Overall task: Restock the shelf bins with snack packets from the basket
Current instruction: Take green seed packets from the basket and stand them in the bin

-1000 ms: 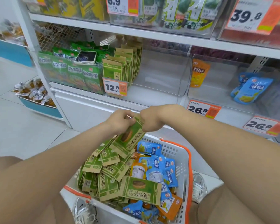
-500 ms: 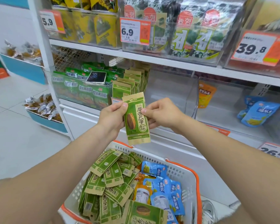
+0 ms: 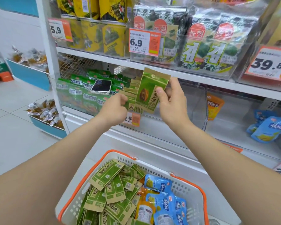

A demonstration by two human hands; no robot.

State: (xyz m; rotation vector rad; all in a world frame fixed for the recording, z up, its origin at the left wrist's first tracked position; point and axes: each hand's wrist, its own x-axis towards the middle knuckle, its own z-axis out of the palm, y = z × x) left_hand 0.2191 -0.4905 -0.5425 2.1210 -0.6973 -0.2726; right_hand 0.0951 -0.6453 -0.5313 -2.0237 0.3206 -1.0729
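While the right hand (image 3: 170, 101) pinches a green packet (image 3: 150, 93) upright at the bin (image 3: 81, 104) front, the left hand (image 3: 114, 109) curls on stocked packets (image 3: 130, 95); the basket (image 3: 182, 185) sits at 6 o'clock.

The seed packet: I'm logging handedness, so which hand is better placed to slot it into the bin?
Right. The right hand already pinches the seed packet upright at the bin, while the left hand steadies the row.
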